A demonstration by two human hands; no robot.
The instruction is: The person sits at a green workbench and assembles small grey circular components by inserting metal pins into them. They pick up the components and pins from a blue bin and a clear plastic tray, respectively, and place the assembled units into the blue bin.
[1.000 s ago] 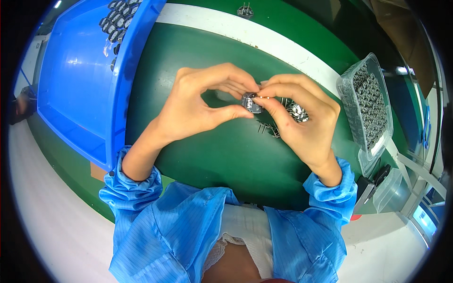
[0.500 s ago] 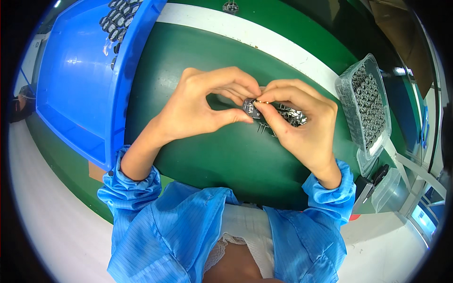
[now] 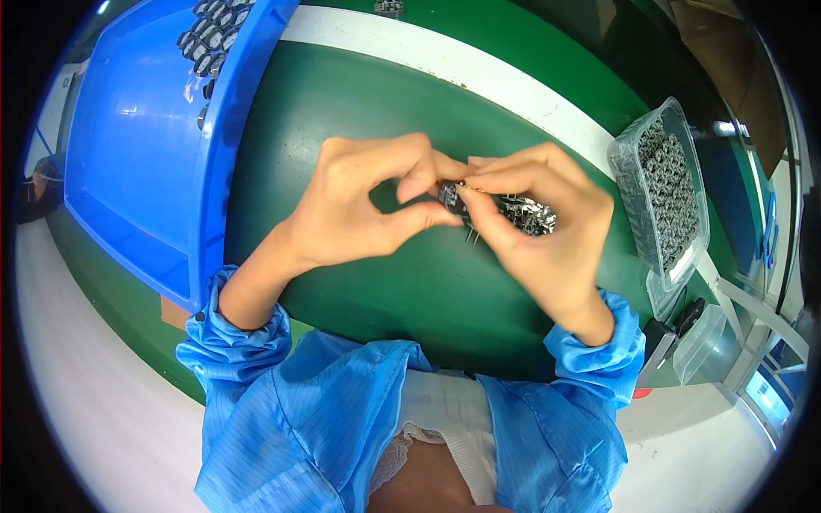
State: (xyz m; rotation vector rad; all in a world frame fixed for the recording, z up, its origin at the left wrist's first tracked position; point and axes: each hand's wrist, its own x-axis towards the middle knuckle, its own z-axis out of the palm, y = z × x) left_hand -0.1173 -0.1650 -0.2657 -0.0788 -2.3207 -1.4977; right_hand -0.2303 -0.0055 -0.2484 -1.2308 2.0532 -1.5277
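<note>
Between my two hands, above the green work surface [image 3: 410, 299], is a small dark round part [image 3: 453, 198] with pale markings on its face. My left hand [image 3: 351, 201] pinches its left side between thumb and fingers. With thumb and forefinger, my right hand [image 3: 560, 227] grips the right side, where a thin gold-coloured bit shows at the fingertips. Behind the right thumb lies a heap of small black and silver pieces with thin pins [image 3: 532, 215], partly hidden by that hand.
A large blue bin [image 3: 137, 179] stands at left, with several dark round parts [image 3: 214, 34] at its far end. To the right, a clear plastic box [image 3: 629, 162] holds many small pinned pieces. Beyond a white strip [image 3: 428, 51], a small part [image 3: 389, 8] sits on a green band.
My left fingers have curled closer in around the dark round part, which has tilted slightly. On the far green band, the small part has shifted left.
</note>
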